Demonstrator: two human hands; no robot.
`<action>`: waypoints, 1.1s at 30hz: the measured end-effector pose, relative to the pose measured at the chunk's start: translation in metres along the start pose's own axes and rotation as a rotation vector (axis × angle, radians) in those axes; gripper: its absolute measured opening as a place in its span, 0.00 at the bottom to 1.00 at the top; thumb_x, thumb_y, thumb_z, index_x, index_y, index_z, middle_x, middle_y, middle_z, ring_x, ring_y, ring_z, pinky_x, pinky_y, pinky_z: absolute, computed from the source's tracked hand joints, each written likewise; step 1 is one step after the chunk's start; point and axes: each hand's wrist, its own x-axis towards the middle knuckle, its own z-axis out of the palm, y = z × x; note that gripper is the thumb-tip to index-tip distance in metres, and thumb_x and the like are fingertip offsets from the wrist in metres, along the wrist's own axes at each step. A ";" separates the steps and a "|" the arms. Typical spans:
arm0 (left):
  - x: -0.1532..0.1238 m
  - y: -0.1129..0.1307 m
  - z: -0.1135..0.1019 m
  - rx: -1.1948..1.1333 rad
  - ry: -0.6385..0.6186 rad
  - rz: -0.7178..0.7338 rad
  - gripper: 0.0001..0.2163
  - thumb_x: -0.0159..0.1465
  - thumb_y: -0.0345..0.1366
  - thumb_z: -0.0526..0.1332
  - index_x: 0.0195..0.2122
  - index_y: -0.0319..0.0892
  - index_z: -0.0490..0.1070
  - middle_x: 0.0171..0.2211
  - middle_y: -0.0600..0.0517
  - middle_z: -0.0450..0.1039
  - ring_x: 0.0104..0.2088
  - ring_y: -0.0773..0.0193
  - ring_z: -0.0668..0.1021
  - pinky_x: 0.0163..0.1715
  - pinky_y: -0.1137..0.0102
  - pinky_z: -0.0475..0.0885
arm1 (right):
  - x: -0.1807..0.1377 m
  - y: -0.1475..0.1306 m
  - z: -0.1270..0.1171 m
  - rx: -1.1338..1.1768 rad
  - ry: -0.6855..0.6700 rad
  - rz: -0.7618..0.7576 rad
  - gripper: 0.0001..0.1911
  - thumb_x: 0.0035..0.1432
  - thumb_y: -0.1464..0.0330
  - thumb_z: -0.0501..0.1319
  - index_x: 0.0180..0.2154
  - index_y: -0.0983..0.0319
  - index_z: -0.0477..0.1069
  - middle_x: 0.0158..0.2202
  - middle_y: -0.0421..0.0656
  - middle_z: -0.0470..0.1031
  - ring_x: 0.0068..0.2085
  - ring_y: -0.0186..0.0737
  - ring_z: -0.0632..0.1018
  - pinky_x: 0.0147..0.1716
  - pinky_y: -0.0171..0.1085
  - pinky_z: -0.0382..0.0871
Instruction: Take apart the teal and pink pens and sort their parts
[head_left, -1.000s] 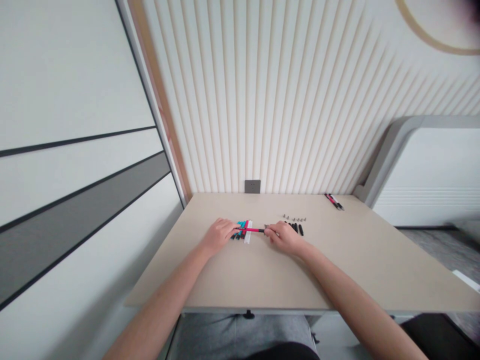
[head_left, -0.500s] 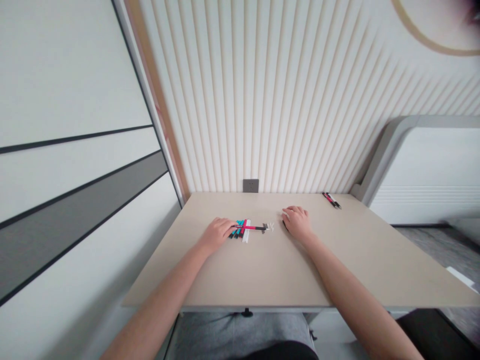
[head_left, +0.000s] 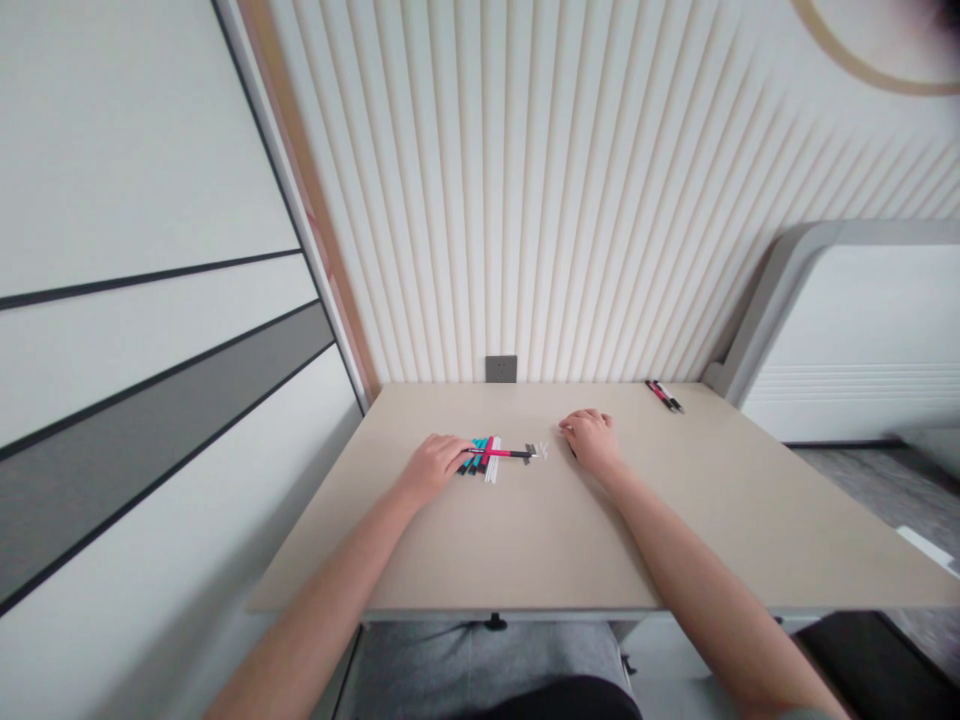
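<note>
My left hand (head_left: 437, 466) rests on the beige table (head_left: 570, 540) and pinches the near end of a pink pen barrel (head_left: 501, 454) that lies crosswise over a small pile of teal, black and white pen parts (head_left: 480, 460). My right hand (head_left: 592, 437) lies palm down farther right, fingers curled over the small black and metal parts there, which it hides. Whether it grips anything is hidden. Tiny pale pieces (head_left: 541, 450) lie between the two hands.
Two assembled pens (head_left: 664, 395), red and black, lie at the back right of the table. A grey wall socket (head_left: 501, 369) sits on the ribbed wall behind. A white cabinet (head_left: 862, 340) stands to the right.
My right hand let go of the pink pen's far end and moved right and back, onto the row of small parts. My left hand stayed put with the pen.
</note>
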 end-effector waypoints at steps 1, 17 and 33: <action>0.000 0.000 0.000 0.001 0.004 0.000 0.11 0.71 0.40 0.51 0.46 0.44 0.70 0.40 0.50 0.77 0.40 0.63 0.77 0.42 0.65 0.67 | 0.000 0.000 0.000 0.045 0.018 0.002 0.10 0.61 0.70 0.56 0.37 0.59 0.78 0.43 0.47 0.78 0.50 0.49 0.71 0.49 0.46 0.54; -0.001 0.000 -0.007 0.025 0.095 -0.043 0.10 0.70 0.39 0.52 0.46 0.44 0.71 0.38 0.50 0.78 0.38 0.63 0.77 0.41 0.66 0.67 | -0.016 -0.030 -0.016 1.148 -0.257 0.001 0.22 0.51 0.51 0.65 0.37 0.64 0.75 0.33 0.45 0.78 0.34 0.40 0.76 0.34 0.37 0.67; -0.002 0.000 -0.006 0.046 0.066 0.022 0.11 0.71 0.39 0.52 0.46 0.43 0.71 0.40 0.49 0.78 0.40 0.62 0.77 0.42 0.65 0.67 | -0.018 -0.037 0.001 1.062 -0.262 -0.047 0.19 0.52 0.55 0.64 0.40 0.64 0.76 0.34 0.45 0.78 0.34 0.38 0.75 0.35 0.37 0.67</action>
